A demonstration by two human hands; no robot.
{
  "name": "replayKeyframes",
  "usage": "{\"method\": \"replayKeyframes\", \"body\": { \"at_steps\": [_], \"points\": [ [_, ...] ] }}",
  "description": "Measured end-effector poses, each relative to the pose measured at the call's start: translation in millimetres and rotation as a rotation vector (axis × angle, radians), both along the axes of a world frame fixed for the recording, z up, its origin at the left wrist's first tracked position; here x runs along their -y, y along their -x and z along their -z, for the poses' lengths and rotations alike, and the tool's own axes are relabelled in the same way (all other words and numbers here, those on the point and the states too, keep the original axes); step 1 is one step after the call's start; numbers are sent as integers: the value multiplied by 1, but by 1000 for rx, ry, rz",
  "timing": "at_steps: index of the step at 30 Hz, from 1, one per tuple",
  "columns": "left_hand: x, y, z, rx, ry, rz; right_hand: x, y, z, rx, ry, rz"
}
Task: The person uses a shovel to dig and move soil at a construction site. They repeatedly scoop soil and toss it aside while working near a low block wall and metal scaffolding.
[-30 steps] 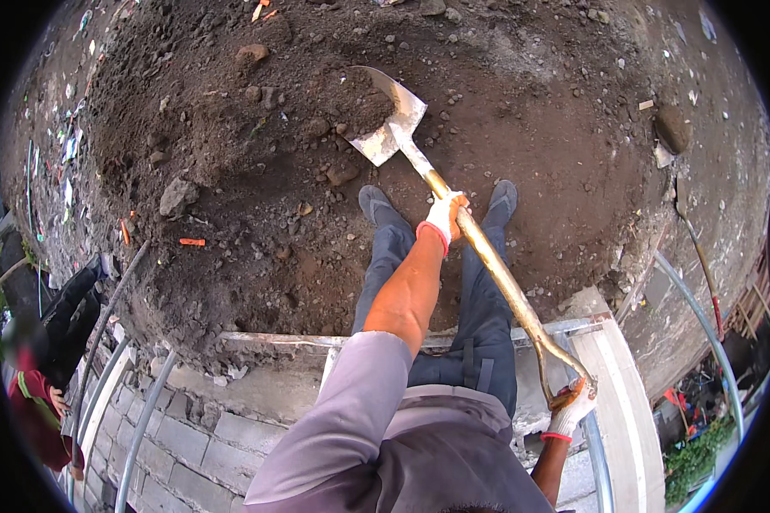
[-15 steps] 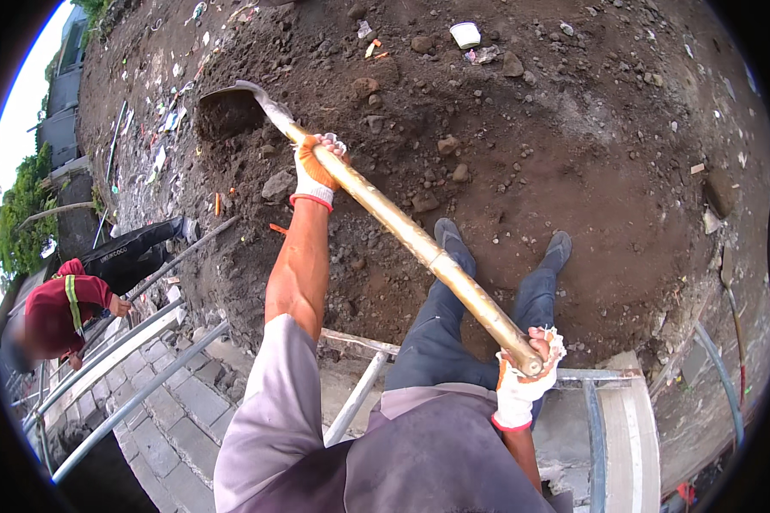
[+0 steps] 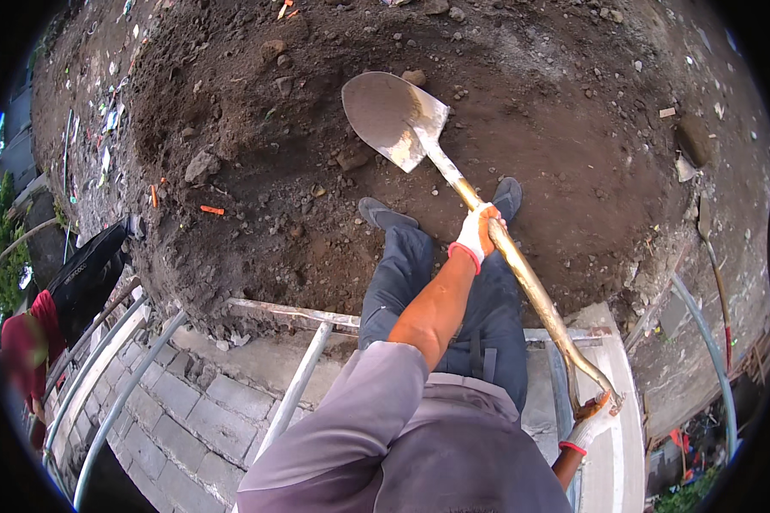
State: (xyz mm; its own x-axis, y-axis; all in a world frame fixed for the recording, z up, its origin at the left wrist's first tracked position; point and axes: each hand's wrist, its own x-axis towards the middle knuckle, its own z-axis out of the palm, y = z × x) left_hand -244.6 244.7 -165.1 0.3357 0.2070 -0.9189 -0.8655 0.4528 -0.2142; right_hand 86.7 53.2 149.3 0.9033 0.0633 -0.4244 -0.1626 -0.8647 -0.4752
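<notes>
Both of my gloved hands are closed on a shovel (image 3: 535, 286) with a yellowish wooden shaft. My left hand (image 3: 476, 229), in a white and orange glove, grips the shaft low down, close to the metal neck. At the handle end, my right hand (image 3: 592, 421) is wrapped round the grip, its fingers partly hidden. The pointed steel blade (image 3: 381, 111) hangs over the dark soil (image 3: 291, 128), ahead of my feet. No load of earth shows on the blade, only pale smears. My feet (image 3: 387, 214) stand apart on the dirt.
A person in a red top (image 3: 27, 346) is at the far left. Metal rails (image 3: 295, 385) and grey paving blocks (image 3: 195, 427) lie close by me. Stones (image 3: 202, 167) and orange scraps (image 3: 212, 210) dot the soil. A second long-handled tool (image 3: 717, 282) rests at the right.
The shovel has swung from the far left to the middle, its blade turned face up. Both hands moved right with it, keeping their hold. My view has shifted to the right.
</notes>
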Motion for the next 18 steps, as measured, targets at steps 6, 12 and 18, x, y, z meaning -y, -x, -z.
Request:
{"method": "replayKeyframes", "body": {
  "at_steps": [6,12,18],
  "points": [
    [89,-127,36,139,185,-30,28,-50,-51,302,59,-10],
    [92,-19,111,42,191,-109,1,-9,48,59,341,-179],
    [77,63,111,16,196,-69,-6,73,79,22,-172,94]
  ]
}}
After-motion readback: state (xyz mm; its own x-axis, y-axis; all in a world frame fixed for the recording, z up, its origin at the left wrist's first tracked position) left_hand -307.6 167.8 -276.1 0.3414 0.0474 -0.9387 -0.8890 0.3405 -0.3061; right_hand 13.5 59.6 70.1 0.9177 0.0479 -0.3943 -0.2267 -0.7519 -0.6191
